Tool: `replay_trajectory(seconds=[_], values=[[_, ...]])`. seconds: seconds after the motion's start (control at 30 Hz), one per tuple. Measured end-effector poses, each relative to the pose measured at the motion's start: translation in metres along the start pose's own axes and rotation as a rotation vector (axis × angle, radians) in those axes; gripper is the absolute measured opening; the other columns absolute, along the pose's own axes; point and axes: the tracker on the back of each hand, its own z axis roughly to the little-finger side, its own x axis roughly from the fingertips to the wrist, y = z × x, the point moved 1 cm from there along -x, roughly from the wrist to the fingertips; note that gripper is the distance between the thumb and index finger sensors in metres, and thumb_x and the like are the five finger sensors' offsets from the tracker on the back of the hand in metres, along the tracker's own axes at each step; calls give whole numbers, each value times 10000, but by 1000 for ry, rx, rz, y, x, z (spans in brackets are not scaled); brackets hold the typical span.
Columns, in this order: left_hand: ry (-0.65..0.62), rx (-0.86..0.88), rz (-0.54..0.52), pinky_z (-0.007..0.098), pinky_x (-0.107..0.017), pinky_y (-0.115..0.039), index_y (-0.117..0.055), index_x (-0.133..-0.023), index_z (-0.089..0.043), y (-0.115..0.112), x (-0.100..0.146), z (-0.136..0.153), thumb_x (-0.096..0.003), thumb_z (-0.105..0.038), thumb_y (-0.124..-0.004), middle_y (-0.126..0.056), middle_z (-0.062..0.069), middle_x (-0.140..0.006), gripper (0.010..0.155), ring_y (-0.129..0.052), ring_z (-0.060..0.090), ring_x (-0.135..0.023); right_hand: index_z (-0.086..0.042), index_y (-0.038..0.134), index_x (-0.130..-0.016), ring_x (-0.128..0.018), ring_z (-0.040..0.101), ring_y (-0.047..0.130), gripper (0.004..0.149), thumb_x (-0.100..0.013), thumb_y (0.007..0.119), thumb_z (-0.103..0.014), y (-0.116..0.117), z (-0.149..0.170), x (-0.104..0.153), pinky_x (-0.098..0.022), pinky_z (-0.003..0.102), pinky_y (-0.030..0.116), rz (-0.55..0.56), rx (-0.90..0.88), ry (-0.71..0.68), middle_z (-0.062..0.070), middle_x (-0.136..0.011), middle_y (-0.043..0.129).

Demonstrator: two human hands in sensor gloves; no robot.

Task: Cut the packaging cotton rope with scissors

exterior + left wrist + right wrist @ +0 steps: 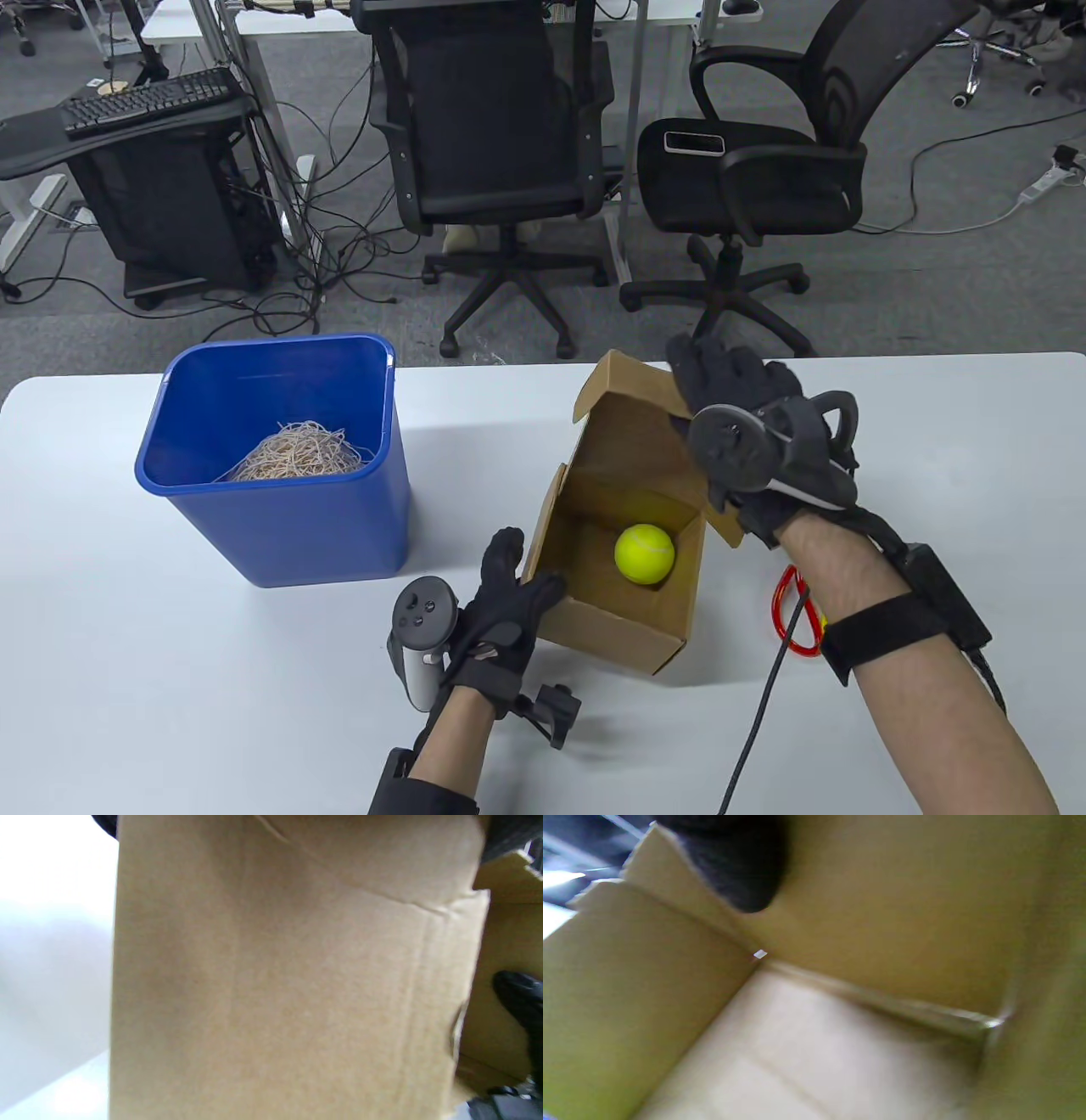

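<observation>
1. Nearest the person, the left hand (pixel 501 607) rests against the near-left corner of the open cardboard box (pixel 611 628), thumb on the left flap and fingers spread loosely along the wall; it steadies the box and grips nothing else. The left wrist view is filled by that bare cardboard wall.
2. Just right of the box, red scissor handles (pixel 793 611) lie flat on the white table (pixel 170 679), partly hidden by the right forearm; no hand touches them.
3. Inside the box sits a yellow tennis ball (pixel 645 553). No rope shows on or around the box.
4. The right hand (pixel 747 424) is on the box's far-right flap, apparently folding it outward; how its fingers close under the tracker I cannot tell.
5. Farther left, the blue bin (pixel 280 509) holds a tangle of cotton rope (pixel 297 454), apparently offcuts.
6. That rope looks light, soft and limp, so it would sag and slip between blades unless pinched taut close to the cutting point
</observation>
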Motion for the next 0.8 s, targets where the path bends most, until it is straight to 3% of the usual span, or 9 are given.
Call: replay_trajectory(seconds=[0.1, 0.23, 0.3, 0.43, 0.57, 0.6, 0.73, 0.8], values=[[17, 33, 4, 706, -558, -600, -152, -1089, -111, 0, -2, 5, -507, -583, -770, -156, 344, -1066, 971, -484, 683, -891, -120, 518, -1118, -971, 558, 613, 859, -405, 850, -466, 0, 34, -5, -649, 785, 508, 68, -70, 158, 270, -1138, 628], [18, 50, -8, 704, -570, -587, -143, -1089, -116, 1, -3, 7, -515, -591, -763, -149, 342, -1066, 969, -464, 680, -899, -90, 569, -1093, -946, 567, 624, 826, -418, 822, -493, 8, 61, 11, -629, 788, 517, 121, -189, 251, 279, -1114, 645], [6, 54, -17, 701, -579, -582, -142, -1090, -122, 2, -3, 7, -517, -596, -761, -147, 338, -1068, 968, -457, 676, -905, -76, 600, -1072, -897, 555, 676, 783, -437, 804, -487, 12, 63, 23, -600, 763, 573, 158, -191, 211, 281, -1077, 687], [-31, 69, -33, 699, -593, -572, -149, -1095, -134, 4, -4, 5, -519, -601, -763, -148, 322, -1079, 963, -447, 672, -915, -89, 627, -1053, -759, 477, 790, 737, -445, 836, -450, 22, 33, 53, -518, 648, 715, 169, -148, -27, 232, -972, 799], [-54, 83, -57, 703, -597, -565, -168, -1100, -147, 9, -4, 5, -512, -597, -776, -157, 315, -1086, 958, -441, 672, -919, -95, 744, -996, -654, 454, 871, 651, -415, 896, -346, 38, -25, 75, -455, 623, 767, -5, -214, -288, 214, -869, 904], [-61, 76, -58, 705, -596, -563, -171, -1101, -147, 11, -3, 6, -513, -592, -780, -159, 315, -1086, 957, -442, 674, -918, -95, 769, -983, -655, 461, 877, 636, -410, 905, -334, 45, -42, 78, -458, 633, 762, -107, -198, -355, 217, -865, 916], [-88, 44, -72, 705, -602, -560, -172, -1103, -152, 13, -2, 3, -510, -589, -785, -161, 311, -1090, 958, -442, 671, -924, -109, 755, -1006, -820, 510, 799, 660, -401, 919, -315, 81, -84, 81, -542, 695, 683, -447, -50, -435, 247, -1008, 820], [-107, 32, -80, 705, -604, -558, -174, -1102, -153, 14, -1, 0, -507, -588, -788, -162, 311, -1091, 959, -442, 670, -925, -116, 725, -1031, -894, 530, 735, 696, -399, 922, -329, 96, -94, 80, -579, 712, 649, -529, 53, -438, 264, -1078, 739]])
